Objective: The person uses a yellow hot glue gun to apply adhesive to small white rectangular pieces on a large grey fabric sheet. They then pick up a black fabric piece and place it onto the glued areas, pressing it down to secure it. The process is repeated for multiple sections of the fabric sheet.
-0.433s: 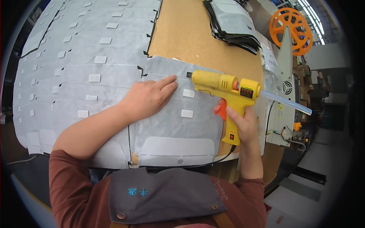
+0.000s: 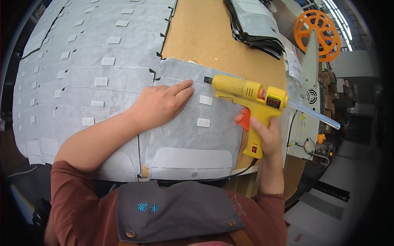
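A yellow hot glue gun (image 2: 246, 92) is gripped in my right hand (image 2: 269, 133), my fingers at its orange trigger (image 2: 245, 119). Its black nozzle points left, low over the grey sheets, and a long clear glue stick (image 2: 314, 115) sticks out of its back end. My left hand (image 2: 163, 104) lies flat with fingers stretched out on the overlapping grey fabric-like sheets (image 2: 176, 131), a short way left of the nozzle. Two small white rectangular tabs (image 2: 206, 100) sit on these sheets below the nozzle. Whether the nozzle touches the sheet I cannot tell.
Rows of similar grey sheets (image 2: 88, 92) with white tabs cover the table's left side. Bare brown board (image 2: 197, 33) shows at the far middle, with a stack of dark-edged sheets (image 2: 256, 24) beyond. A machine with an orange reel (image 2: 317, 36) stands right; a black cord runs along the near edge.
The glue gun in my right hand has shifted slightly to the right. My left hand stays nearly in place on the sheets.
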Demonstrator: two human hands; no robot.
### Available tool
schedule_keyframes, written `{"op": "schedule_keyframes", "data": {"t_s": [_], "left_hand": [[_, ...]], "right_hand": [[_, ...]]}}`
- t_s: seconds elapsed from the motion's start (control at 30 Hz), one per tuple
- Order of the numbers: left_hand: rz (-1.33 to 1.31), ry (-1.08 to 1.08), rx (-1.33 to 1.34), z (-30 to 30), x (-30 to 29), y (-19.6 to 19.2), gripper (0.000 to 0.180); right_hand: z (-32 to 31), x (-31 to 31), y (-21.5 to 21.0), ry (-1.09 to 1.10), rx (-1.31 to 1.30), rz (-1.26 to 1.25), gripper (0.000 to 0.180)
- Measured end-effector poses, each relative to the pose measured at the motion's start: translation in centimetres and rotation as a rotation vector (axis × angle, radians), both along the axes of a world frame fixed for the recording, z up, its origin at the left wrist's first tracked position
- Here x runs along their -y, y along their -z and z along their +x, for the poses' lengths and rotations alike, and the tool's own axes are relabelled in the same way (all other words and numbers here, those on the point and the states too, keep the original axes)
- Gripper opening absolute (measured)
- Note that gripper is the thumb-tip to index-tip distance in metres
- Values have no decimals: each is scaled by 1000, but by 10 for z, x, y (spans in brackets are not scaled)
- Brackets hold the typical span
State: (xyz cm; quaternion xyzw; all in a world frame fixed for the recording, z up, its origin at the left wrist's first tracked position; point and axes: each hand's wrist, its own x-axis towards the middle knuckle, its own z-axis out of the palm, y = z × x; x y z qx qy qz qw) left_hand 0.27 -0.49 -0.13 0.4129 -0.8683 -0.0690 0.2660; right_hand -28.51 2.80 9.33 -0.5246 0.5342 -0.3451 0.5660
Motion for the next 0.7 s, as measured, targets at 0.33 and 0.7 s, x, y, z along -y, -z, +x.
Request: {"op": "schedule_keyframes", "data": {"t_s": [0.33, 0.7], "left_hand": [[0, -7, 2, 0, 0, 1, 25], [34, 0, 8, 1, 0, 0, 26]], "right_hand": [[-11, 6, -7, 22, 98, -5, 37], [-6, 8, 0, 17, -8, -18, 48]]}}
